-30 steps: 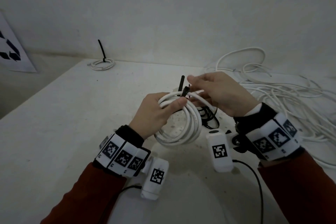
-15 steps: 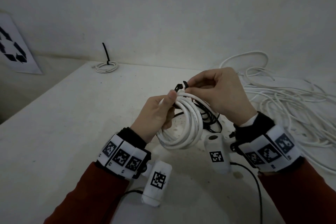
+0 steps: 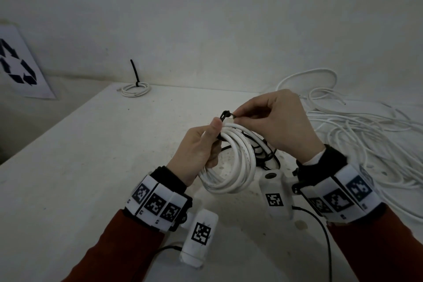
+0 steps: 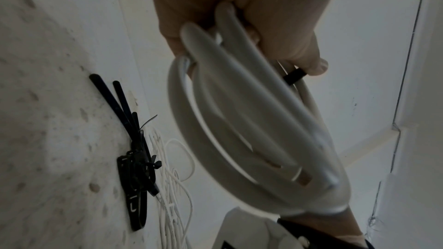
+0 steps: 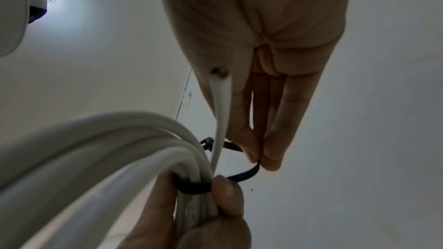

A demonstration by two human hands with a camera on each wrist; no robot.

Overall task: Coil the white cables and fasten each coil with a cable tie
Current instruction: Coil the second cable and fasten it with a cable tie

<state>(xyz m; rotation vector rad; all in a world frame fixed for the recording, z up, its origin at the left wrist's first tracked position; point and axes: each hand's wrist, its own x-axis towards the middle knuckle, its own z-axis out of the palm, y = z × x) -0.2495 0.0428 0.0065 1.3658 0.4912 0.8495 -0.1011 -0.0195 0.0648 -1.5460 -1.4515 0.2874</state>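
My left hand [image 3: 201, 144] grips a white cable coil [image 3: 238, 162] at its top, thumb pressing a black cable tie [image 3: 225, 115] against the strands. The tie [image 5: 191, 187] wraps round the bundle [image 5: 95, 149] and bends into a loop. My right hand [image 3: 274, 121] pinches the tie's tail [image 5: 249, 172] between thumb and forefinger, just right of the tie's head [image 5: 207, 142]. One loose cable end [image 5: 221, 101] runs up along my right palm. In the left wrist view the coil [image 4: 239, 130] hangs from my fingers [image 4: 299, 44].
A finished small coil [image 3: 135, 89] with an upright black tie stands at the table's far left corner. A tangle of loose white cable [image 3: 366, 135] covers the table's right side. Spare black ties [image 4: 136, 158] lie under the coil. A recycling sign [image 3: 18, 66] leans at left.
The tie's tail stood straight up a second ago; my right hand has bent it over the coil toward the head. Both hands rose slightly with the coil.
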